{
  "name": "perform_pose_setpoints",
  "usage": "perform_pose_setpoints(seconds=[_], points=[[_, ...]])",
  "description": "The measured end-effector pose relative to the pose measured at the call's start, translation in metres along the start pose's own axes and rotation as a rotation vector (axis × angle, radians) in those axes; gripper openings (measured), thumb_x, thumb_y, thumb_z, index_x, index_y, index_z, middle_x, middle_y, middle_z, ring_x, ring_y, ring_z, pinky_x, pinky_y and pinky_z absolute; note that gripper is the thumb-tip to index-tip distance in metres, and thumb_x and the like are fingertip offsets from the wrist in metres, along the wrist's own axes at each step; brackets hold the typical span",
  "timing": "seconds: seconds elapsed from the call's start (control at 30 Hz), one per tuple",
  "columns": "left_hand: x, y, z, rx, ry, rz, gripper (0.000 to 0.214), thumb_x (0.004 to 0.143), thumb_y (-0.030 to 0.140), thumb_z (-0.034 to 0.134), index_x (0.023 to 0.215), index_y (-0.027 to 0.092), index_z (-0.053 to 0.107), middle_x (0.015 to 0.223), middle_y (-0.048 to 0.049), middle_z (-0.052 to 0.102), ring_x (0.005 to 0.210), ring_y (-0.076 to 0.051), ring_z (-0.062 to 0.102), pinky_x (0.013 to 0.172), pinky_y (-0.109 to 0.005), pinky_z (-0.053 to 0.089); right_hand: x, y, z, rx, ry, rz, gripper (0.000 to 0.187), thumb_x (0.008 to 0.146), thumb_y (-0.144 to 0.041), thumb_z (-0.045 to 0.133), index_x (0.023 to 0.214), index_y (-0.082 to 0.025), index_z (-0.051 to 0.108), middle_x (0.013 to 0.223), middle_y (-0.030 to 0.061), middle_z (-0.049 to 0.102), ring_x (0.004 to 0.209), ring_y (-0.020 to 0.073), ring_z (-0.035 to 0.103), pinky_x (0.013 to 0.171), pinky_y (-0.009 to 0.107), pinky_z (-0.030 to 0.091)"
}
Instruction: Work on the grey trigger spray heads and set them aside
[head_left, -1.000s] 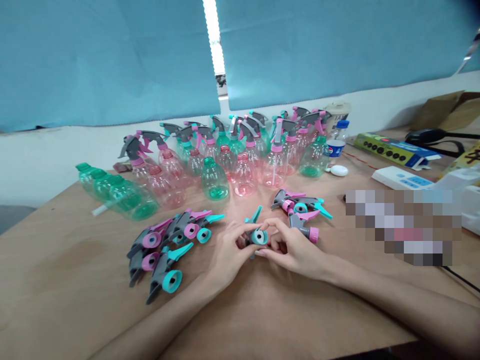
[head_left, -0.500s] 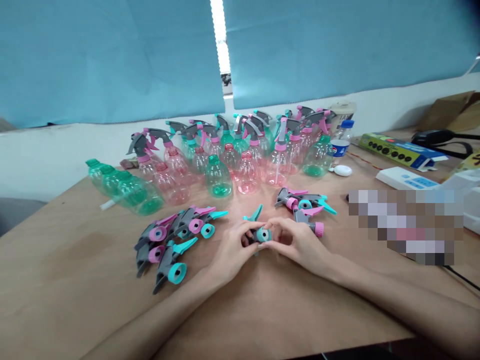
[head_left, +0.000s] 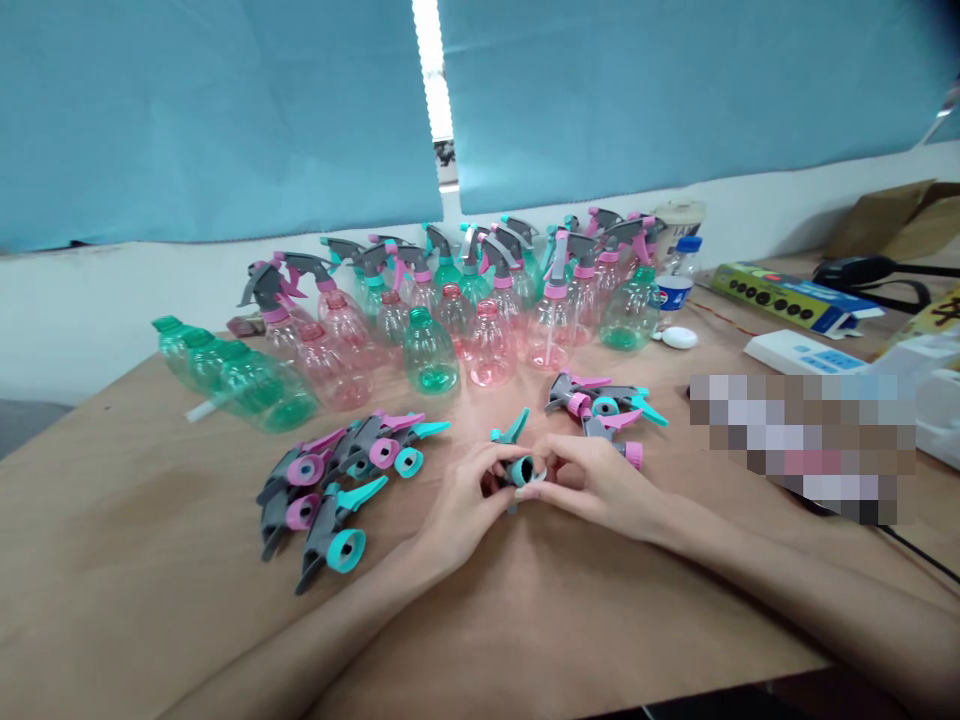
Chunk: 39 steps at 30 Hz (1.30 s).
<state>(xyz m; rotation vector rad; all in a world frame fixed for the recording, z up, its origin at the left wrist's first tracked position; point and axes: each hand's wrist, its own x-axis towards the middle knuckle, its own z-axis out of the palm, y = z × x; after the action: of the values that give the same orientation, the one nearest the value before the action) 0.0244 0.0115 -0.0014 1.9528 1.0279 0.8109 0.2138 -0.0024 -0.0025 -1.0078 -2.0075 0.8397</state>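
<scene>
My left hand [head_left: 466, 505] is closed around a grey trigger spray head with a teal collar [head_left: 522, 470] and teal trigger, its open collar turned toward my right hand. The fingertips of my right hand [head_left: 592, 480] pinch a small pale round piece [head_left: 539, 478] at the collar's edge; its exact kind is hard to make out. Left of my hands lie several loose spray heads [head_left: 330, 540] with pink or teal collars. A smaller group of spray heads [head_left: 600, 405] rests just beyond my right hand.
Pink and green bottles, some topped with spray heads, stand along the back, including an open green bottle [head_left: 432, 355]. Several green bottles [head_left: 236, 370] lean or lie at the left. Rightward are a Pepsi-labelled bottle [head_left: 675, 290], a long box [head_left: 787, 300] and a white device [head_left: 802, 352].
The pale round piece that sat in the collar's mouth is now outside it at my right fingertips, and the collar's inside looks dark. The view has shifted slightly.
</scene>
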Motion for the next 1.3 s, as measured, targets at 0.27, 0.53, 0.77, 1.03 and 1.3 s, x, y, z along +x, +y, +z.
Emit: perform_pose_setpoints(seconds=[0.27,0.53,0.77,1.03,1.3], points=[[0.000,0.004,0.001,-0.033,0.038,-0.094,0.027,0.073,0.019,0.068,0.100,0.018,0.065,0.078,0.0000,0.063,0.062,-0.012,0.052,0.055,-0.022,0.040,0.000,-0.002,0.001,0.315,0.087,0.129,0.019,0.088,-0.032,0.055,0.102,-0.020,0.051,0.081,0.0010,0.061,0.075,0.0148,0.060,0.067,0.028,0.048],[-0.002,0.004,0.000,-0.065,0.127,-0.086,0.025,0.075,0.026,0.069,0.097,0.018,0.063,0.082,-0.0015,0.066,0.059,-0.011,0.055,0.053,-0.023,0.043,0.001,-0.005,-0.007,0.411,0.090,0.150,0.021,0.089,-0.038,0.054,0.091,-0.018,0.061,0.079,0.0019,0.063,0.072,0.0138,0.059,0.065,0.027,0.047],[-0.004,0.000,0.000,-0.020,0.114,-0.057,0.027,0.074,0.023,0.071,0.101,0.021,0.064,0.084,-0.0001,0.064,0.062,-0.011,0.055,0.056,-0.023,0.045,0.001,-0.005,-0.008,0.386,0.126,0.181,0.025,0.087,-0.040,0.057,0.078,-0.016,0.058,0.066,-0.0014,0.058,0.056,0.0093,0.051,0.053,0.023,0.041],[-0.005,0.000,0.001,0.024,0.113,0.007,0.029,0.075,0.026,0.072,0.103,0.023,0.066,0.086,-0.0009,0.060,0.064,-0.011,0.054,0.057,-0.022,0.045,0.000,-0.005,0.005,0.434,0.089,0.183,0.022,0.083,-0.036,0.063,0.080,-0.018,0.050,0.069,-0.0017,0.061,0.056,0.0090,0.054,0.049,0.021,0.041],[-0.007,0.005,0.002,0.022,0.063,0.042,0.030,0.074,0.019,0.072,0.104,0.024,0.066,0.081,-0.0001,0.055,0.065,-0.012,0.053,0.056,-0.022,0.044,-0.001,-0.002,0.009,0.108,0.190,0.110,0.026,0.086,-0.038,0.058,0.076,-0.022,0.040,0.068,-0.0033,0.050,0.056,0.0097,0.047,0.050,0.022,0.038]])
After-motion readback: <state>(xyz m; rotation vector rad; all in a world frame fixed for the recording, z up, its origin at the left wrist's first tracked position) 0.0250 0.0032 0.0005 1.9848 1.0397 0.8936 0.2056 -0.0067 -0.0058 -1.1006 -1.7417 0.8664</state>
